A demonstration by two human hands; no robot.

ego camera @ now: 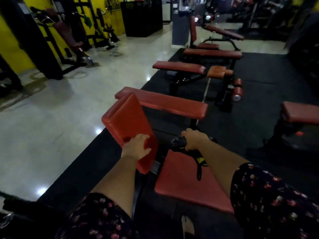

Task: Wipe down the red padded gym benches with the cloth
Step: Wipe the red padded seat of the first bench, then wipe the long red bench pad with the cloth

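Head view. Left grip (pixel 137 147) holds the lower edge of the tilted red backrest (pixel 127 125). Right grip (pixel 195 140) is curled around a dark cloth (pixel 179 143), just beyond the red seat pad (pixel 186 180). More benches (pixel 177 67) stand beyond both grips.

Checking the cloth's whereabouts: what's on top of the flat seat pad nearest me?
A dark cloth with a yellow patch lies on the seat pad, gripped by the right hand. The pad beneath stays hidden.
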